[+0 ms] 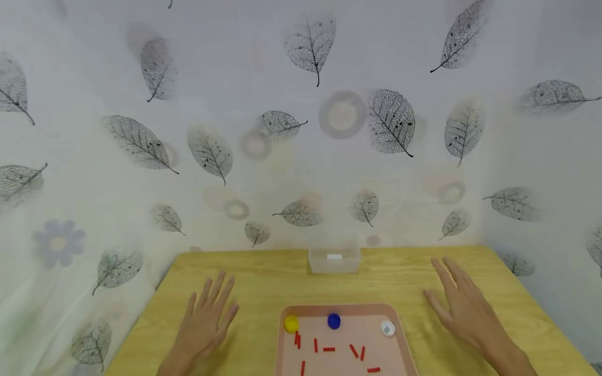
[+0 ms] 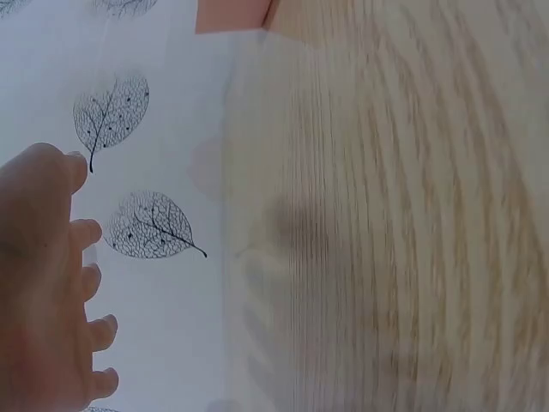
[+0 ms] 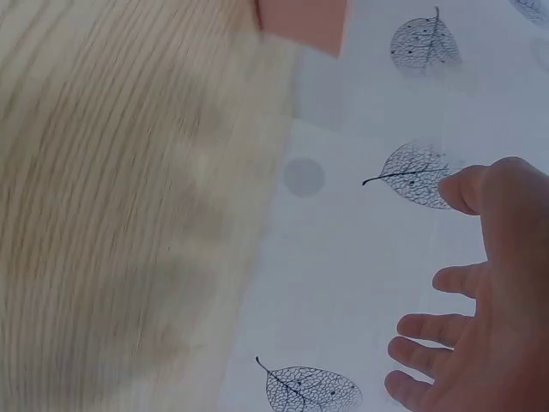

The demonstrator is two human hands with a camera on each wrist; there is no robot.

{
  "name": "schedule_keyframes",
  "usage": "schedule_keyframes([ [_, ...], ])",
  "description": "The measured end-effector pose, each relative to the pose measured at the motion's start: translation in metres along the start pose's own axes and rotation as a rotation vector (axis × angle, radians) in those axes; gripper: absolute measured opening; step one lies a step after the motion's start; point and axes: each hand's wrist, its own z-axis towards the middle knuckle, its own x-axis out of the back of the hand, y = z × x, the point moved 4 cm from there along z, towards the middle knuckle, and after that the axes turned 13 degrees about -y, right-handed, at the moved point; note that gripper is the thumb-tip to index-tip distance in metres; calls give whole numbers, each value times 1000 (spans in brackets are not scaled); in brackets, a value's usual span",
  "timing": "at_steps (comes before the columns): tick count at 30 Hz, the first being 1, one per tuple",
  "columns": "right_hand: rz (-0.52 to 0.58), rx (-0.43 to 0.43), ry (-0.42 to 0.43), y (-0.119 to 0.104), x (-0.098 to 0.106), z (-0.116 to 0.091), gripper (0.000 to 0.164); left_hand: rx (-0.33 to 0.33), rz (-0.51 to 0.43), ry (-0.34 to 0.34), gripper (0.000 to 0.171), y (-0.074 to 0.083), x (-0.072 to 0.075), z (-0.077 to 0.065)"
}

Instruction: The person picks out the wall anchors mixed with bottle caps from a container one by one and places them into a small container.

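Note:
My left hand (image 1: pixel 202 325) hovers over the table left of a pink tray (image 1: pixel 279 344), fingers spread and holding nothing. On the tray's other side my right hand (image 1: pixel 465 308) is also held over the table, its fingers extended and nothing in them. Inside the tray lie a yellow round piece (image 1: pixel 291 324), a blue round cap (image 1: pixel 334 321) and a white round piece (image 1: pixel 388 328) along the far side. Several short red sticks (image 1: pixel 329 349) are scattered nearer to me. In both wrist views the fingers touch no object.
A clear plastic box (image 1: pixel 334 261) with a white label stands at the table's back edge. The wooden table (image 1: pixel 254 282) ends against a pale leaf-patterned sheet (image 1: pixel 301 172) behind and at the sides. The tray's near edge runs out of the head view.

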Motion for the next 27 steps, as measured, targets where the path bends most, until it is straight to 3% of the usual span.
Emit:
schedule_keyframes([
  [7, 97, -31, -15, -14, -1, -5, 69, -15, -9, -8, 60, 15, -5, -6],
  [11, 112, -42, -10, -19, 0, -7, 69, -56, 9, 2, 61, 29, -7, -7],
  [22, 245, -55, -1, -33, -2, -9, 63, -94, 4, -38, 66, 61, -23, -17],
  [27, 316, -40, 8, -42, -7, -10, 58, -104, -11, -90, 65, 74, -30, -18],
])
